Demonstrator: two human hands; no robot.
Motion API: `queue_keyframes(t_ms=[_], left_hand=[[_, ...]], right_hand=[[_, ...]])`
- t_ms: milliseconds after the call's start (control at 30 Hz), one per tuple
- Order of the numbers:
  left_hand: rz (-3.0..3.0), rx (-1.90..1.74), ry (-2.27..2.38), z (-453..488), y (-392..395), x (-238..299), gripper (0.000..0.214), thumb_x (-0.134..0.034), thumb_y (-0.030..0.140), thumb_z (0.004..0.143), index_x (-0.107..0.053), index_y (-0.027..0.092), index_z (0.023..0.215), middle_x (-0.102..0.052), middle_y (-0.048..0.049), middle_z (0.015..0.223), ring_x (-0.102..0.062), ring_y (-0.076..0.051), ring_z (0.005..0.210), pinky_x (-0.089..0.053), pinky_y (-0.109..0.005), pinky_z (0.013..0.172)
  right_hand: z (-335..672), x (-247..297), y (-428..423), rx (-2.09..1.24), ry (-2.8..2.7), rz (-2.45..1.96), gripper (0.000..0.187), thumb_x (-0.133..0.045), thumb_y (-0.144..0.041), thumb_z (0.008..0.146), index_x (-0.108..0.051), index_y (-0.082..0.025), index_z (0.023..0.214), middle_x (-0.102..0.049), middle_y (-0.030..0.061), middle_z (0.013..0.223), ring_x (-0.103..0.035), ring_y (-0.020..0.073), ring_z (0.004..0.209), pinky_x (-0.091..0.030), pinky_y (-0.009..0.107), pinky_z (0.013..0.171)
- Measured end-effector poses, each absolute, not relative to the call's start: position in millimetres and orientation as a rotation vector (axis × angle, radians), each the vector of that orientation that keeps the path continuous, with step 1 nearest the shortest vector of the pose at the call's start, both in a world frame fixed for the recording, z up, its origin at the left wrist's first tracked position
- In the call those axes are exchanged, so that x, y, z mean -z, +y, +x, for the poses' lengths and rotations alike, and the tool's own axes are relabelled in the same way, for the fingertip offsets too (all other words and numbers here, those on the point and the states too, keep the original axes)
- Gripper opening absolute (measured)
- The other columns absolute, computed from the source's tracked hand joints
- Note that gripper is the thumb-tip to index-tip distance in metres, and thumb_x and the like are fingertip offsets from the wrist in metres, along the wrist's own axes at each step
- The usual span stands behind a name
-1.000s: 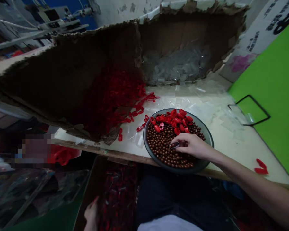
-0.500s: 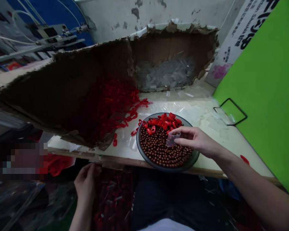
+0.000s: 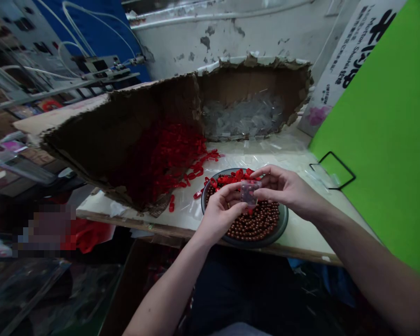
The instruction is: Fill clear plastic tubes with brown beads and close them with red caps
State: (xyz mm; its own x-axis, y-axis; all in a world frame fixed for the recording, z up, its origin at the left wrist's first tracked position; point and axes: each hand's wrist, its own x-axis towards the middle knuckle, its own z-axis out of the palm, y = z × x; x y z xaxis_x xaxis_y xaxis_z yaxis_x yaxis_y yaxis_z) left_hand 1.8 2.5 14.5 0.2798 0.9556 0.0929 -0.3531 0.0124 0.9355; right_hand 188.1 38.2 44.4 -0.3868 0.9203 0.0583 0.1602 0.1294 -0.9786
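Head view: the left hand (image 3: 221,212) and right hand (image 3: 283,189) hold a small clear plastic bag (image 3: 249,192) in a narrow fingertip pinch, at lower center, above a round plate (image 3: 283,224) of brown beads (image 3: 255,220) and red plastic caps (image 3: 227,178). Upper left of the plate, a torn cardboard box (image 3: 154,98) lies on a table (image 3: 101,205).

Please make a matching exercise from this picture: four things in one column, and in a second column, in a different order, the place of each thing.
Things:
1. small clear plastic bag
2. brown beads
3. heap of red plastic pieces
4. pile of clear plastic bags

Places:
A. right part of the torn cardboard box
B. round dark dish
C. between the left hand and the right hand
D. left part of the torn cardboard box

Pairs: 1-C, 2-B, 3-D, 4-A
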Motion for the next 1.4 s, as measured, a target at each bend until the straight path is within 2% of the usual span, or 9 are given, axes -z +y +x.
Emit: queue_keyframes(t_ms=[67,167,233,333,467,833,1033,1233,1400], left_hand=[[1.074,-1.168,0.746,1,4,-16,0.045,-0.072,0.02,0.074,-0.06,0.016,0.117,-0.072,-0.0094,0.102,-0.07,-0.017,0.082,-0.055,-0.03,0.079],[1.051,-1.178,0.75,-2,3,-19,0.047,-0.072,0.019,0.073,-0.059,0.016,0.118,-0.073,-0.0084,0.096,-0.07,-0.016,0.077,-0.055,-0.027,0.072],[1.041,-1.187,0.744,-2,2,-22,0.048,-0.072,0.018,0.072,-0.059,0.015,0.118,-0.073,-0.0088,0.096,-0.071,-0.016,0.076,-0.055,-0.026,0.07],[1.025,-1.194,0.738,-1,0,-24,0.049,-0.072,0.016,0.072,-0.057,0.014,0.119,-0.073,-0.0088,0.095,-0.07,-0.015,0.076,-0.055,-0.024,0.069],[1.018,-1.209,0.715,0,-2,-25,0.049,-0.072,0.014,0.071,-0.058,0.014,0.118,-0.073,-0.0073,0.092,-0.07,-0.015,0.076,-0.055,-0.023,0.068],[0.965,-1.216,0.725,1,-6,-25,0.046,-0.073,0.016,0.07,-0.06,0.013,0.115,-0.073,-0.0074,0.088,-0.07,-0.015,0.075,-0.054,-0.024,0.068],[0.955,-1.207,0.734,2,-4,-23,0.045,-0.072,0.017,0.071,-0.062,0.014,0.114,-0.073,-0.0079,0.089,-0.07,-0.016,0.075,-0.054,-0.024,0.069],[0.928,-1.177,0.726,1,1,-15,0.04,-0.071,0.017,0.073,-0.064,0.016,0.112,-0.073,-0.008,0.094,-0.07,-0.015,0.078,-0.054,-0.023,0.07],[0.933,-1.17,0.766,-1,6,0,0.035,-0.071,0.024,0.074,-0.066,0.017,0.108,-0.072,-0.0082,0.1,-0.068,-0.016,0.082,-0.054,-0.024,0.069]], right_hand=[[194,-37,43,-1.279,-1.672,-1.108,0.041,-0.068,-0.042,0.078,-0.059,-0.019,0.111,-0.068,0.0043,0.085,-0.064,0.0143,0.068,-0.05,0.026,0.058],[202,-14,53,-1.026,-1.848,-1.26,0.028,-0.06,-0.041,0.084,-0.065,-0.019,0.1,-0.069,0.0042,0.087,-0.064,0.0174,0.074,-0.05,0.03,0.067],[202,6,58,-0.825,-2.079,-1.408,0.021,-0.058,-0.037,0.084,-0.068,-0.02,0.091,-0.07,0.0035,0.084,-0.065,0.0199,0.078,-0.048,0.032,0.072],[193,33,58,-0.649,-2.304,-1.606,0.018,-0.062,-0.033,0.081,-0.068,-0.019,0.09,-0.072,0.0061,0.085,-0.066,0.0233,0.081,-0.046,0.032,0.073],[176,54,55,-0.592,-2.325,-1.679,0.019,-0.068,-0.03,0.077,-0.067,-0.019,0.093,-0.072,0.009,0.091,-0.066,0.0258,0.087,-0.045,0.031,0.075],[174,51,54,-0.523,-2.213,-1.638,0.017,-0.059,-0.029,0.082,-0.066,-0.016,0.09,-0.07,0.0103,0.096,-0.064,0.0239,0.092,-0.044,0.031,0.078],[184,37,51,-0.588,-2.081,-1.58,0.018,-0.062,-0.034,0.078,-0.061,-0.019,0.088,-0.069,0.0032,0.081,-0.064,0.0198,0.075,-0.046,0.03,0.07],[196,16,47,-1.095,-1.64,-1.231,0.031,-0.069,-0.036,0.074,-0.056,-0.02,0.097,-0.067,0.0046,0.097,-0.065,0.019,0.085,-0.052,0.034,0.078],[205,-9,42,-1.201,-1.587,-1.144,0.033,-0.071,-0.039,0.075,-0.065,-0.021,0.102,-0.069,0.0061,0.103,-0.065,0.021,0.093,-0.051,0.036,0.086]])
